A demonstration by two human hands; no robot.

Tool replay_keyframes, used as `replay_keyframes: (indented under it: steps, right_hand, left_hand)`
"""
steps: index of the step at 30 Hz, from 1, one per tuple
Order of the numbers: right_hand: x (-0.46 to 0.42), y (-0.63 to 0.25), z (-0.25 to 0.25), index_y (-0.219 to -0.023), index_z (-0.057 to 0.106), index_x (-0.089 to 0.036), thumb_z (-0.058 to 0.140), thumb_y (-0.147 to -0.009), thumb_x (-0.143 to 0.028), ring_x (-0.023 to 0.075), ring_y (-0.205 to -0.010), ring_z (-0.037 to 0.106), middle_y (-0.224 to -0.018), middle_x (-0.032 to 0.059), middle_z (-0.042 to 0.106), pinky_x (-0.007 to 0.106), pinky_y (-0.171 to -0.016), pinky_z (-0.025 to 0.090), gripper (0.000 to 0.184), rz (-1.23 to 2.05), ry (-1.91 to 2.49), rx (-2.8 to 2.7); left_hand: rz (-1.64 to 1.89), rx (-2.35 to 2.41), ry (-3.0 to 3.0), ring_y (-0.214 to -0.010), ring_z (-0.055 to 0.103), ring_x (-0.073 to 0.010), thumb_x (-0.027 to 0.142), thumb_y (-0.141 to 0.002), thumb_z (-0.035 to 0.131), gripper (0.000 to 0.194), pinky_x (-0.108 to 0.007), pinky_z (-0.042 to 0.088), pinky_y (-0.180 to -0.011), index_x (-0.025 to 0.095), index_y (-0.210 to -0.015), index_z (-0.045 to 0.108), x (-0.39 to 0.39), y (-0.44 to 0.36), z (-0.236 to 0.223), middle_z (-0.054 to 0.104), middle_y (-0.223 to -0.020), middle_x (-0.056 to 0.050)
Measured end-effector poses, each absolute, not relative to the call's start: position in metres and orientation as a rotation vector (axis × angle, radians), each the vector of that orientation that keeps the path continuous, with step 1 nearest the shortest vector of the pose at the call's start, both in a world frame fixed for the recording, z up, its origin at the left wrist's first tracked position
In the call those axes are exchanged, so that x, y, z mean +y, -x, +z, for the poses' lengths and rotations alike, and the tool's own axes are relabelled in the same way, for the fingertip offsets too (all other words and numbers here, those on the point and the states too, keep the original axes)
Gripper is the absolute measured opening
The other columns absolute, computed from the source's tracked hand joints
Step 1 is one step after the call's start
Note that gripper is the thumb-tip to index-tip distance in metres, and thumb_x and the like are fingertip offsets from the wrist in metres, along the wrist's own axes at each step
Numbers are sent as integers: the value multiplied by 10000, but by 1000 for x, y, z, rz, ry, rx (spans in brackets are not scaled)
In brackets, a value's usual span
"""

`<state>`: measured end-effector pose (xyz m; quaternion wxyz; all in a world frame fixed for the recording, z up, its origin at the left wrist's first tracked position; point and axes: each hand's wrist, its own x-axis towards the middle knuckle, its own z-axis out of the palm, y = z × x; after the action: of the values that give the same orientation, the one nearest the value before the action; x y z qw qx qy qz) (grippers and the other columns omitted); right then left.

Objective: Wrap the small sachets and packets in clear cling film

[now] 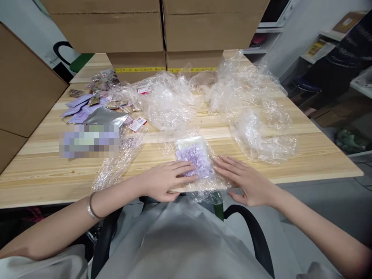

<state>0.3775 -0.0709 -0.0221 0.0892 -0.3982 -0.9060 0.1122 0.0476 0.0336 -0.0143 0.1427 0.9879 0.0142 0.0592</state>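
Observation:
A purple packet (195,157) lies flat at the table's front edge, with clear plastic film under and around it. My left hand (167,179) rests on its left side, fingers stretched out over the packet. On the packet's right, my right hand (244,179) lies with spread fingers at the film's edge. Neither hand is closed round anything. A loose end of the clear film (207,195) hangs over the table edge between my hands. Whether the film goes fully round the packet I cannot tell.
Crumpled clear film (171,102) covers the table's middle, with more film (261,135) to the right. Purple sachets (77,108), a silver pouch (106,117) and a red-and-white card (137,124) lie at left. Cardboard boxes (107,31) stand at the back. A dark-clothed person (345,58) is at right.

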Motion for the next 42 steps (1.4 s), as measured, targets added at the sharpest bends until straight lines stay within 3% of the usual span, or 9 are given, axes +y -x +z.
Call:
replay_keyframes:
  steps: [4,11,18,21,24,29,32,37,42]
  right_hand:
    - [-67,-367,-39,-1567,260,-311,583,-958,-371,245,-1499,236,-1602,12,329,509,-1220,258,692,298,1015,-2685]
    - [-55,-350,-35,-1165,704,-314,484,-1009,-338,234,-1251,581,-1256,17,695,440,-1016,503,271,654,1110,-2229]
    - [-33,-319,-26,-759,552,-226,459,-982,-510,176,-590,589,-645,7,637,305,-585,432,372,816,1624,-1886]
    - [-26,-313,-24,-731,532,-225,485,-953,-536,189,-591,586,-623,10,620,312,-582,407,385,814,1758,-1918]
    - [-18,-316,-24,-889,589,-207,616,-845,-578,249,-748,640,-810,68,674,371,-666,480,375,720,1851,-1852]
    - [23,-327,-29,-1538,215,-145,762,-672,-605,364,-1314,478,-1498,248,385,490,-986,491,1123,846,1749,-1687]
    - [55,-326,-22,-1486,377,-163,682,-780,-614,331,-1169,601,-1410,221,522,458,-902,544,892,1087,1673,-1574]
    - [80,-316,-12,-871,719,-159,689,-814,-548,272,-859,686,-903,98,734,442,-816,563,395,1201,1565,-1754]
    - [69,-317,-29,-974,756,-225,471,-977,-500,263,-1235,599,-1247,60,694,479,-1092,434,396,822,1228,-2065]
  left_hand:
    - [154,125,-2925,-1428,362,-366,420,-903,580,670,-541,350,-1145,162,-1494,397,23,-51,-26,418,-1529,-193]
    - [414,411,-2825,-1218,549,-297,356,-1003,476,268,-472,449,-1008,193,-1083,673,11,-73,-24,657,-1196,-120]
    - [658,878,-2434,-920,623,-180,244,-975,482,243,-318,541,-794,179,-753,553,9,-80,-27,579,-935,-73]
    - [782,952,-2661,-1043,613,-230,167,-948,497,121,-392,538,-889,156,-1018,595,11,-77,-36,595,-1076,-122]
    - [652,594,-3018,-1340,480,-263,91,-967,437,399,-465,405,-1110,205,-1344,494,15,-73,-43,577,-1347,-126]
    - [271,329,-3006,-1478,318,-226,108,-994,338,512,-404,335,-1188,130,-1505,321,24,-72,-37,450,-1530,-143]
    - [203,302,-2902,-1486,297,-268,255,-994,429,529,-430,314,-1204,95,-1495,367,29,-73,-29,410,-1552,-166]
    - [216,236,-2830,-1455,360,-292,404,-980,516,571,-447,341,-1188,98,-1457,445,37,-75,-27,448,-1521,-186]
    - [315,226,-2846,-1431,407,-250,217,-976,480,495,-408,368,-1179,120,-1460,440,41,-76,-36,488,-1496,-163]
